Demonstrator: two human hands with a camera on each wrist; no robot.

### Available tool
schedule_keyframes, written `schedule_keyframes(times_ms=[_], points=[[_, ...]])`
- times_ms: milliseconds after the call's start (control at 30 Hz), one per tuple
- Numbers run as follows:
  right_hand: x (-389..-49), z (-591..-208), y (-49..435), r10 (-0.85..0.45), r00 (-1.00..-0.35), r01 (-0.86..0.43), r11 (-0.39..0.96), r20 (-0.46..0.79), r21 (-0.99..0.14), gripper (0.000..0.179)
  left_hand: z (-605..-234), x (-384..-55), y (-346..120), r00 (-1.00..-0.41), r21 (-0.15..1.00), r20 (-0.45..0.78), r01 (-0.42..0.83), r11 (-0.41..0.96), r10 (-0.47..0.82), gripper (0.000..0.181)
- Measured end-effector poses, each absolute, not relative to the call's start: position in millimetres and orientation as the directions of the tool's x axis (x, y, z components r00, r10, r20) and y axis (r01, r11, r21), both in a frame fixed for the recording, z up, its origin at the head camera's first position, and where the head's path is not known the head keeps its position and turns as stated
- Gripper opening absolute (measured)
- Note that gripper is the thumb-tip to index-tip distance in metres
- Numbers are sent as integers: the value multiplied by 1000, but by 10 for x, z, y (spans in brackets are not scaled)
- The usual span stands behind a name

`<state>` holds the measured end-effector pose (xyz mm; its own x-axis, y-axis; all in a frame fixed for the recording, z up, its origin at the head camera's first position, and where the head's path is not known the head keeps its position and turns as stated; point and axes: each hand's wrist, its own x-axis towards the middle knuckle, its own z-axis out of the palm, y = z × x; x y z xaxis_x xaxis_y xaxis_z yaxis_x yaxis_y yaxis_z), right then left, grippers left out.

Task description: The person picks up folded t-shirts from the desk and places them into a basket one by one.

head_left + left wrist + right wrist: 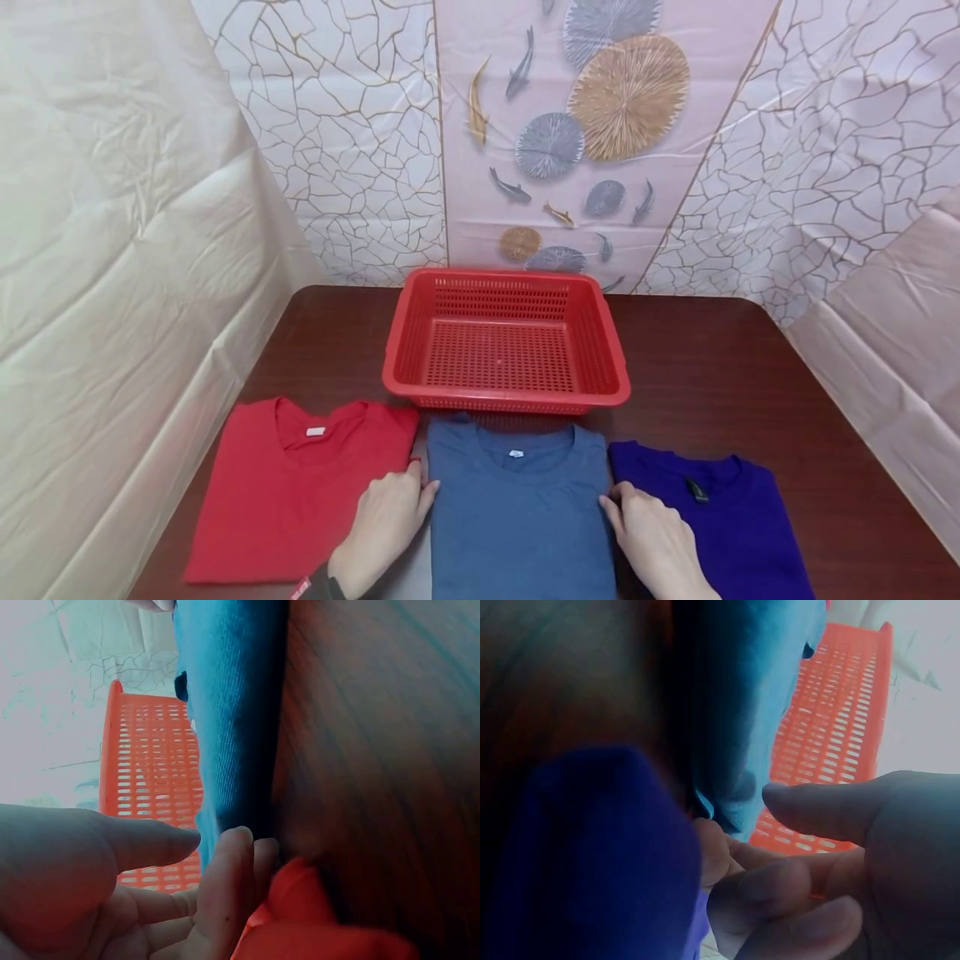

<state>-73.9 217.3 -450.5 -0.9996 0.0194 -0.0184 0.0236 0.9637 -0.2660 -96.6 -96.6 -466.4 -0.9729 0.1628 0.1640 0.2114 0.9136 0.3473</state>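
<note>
A folded grey-blue T-shirt (521,517) lies in the middle, its neckline toward the basket. My left hand (386,512) is at its left edge, thumb and forefinger tips right at the fabric's side. In the left wrist view the forefinger (229,877) overlaps the shirt's side, thumb apart from it. My right hand (658,533) is at the opposite edge. The right wrist view has the thumb (821,814) over the top side and the fingertips low by the shirt's edge. A folded red T-shirt (300,492) lies left, a folded purple-blue T-shirt (742,533) right.
A red plastic basket (506,398) with perforated walls stands just behind the middle shirt and holds nothing. The dark brown table (697,358) meets a patterned cloth backdrop (360,150) at the back. Pale cloth (142,275) hangs along the left side.
</note>
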Motion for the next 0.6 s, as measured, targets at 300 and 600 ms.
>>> schedule_keyframes(times_ms=[300,600], points=[[-825,-4595,2094,-85,-995,-60,930,-54,-364,30,-4681,-984,-895,-979,523,75,202,828,191,25],[-900,-4579,2061,-102,-921,262,552,-377,-791,50,-4702,-1016,-891,-956,794,-130,58,605,263,56]])
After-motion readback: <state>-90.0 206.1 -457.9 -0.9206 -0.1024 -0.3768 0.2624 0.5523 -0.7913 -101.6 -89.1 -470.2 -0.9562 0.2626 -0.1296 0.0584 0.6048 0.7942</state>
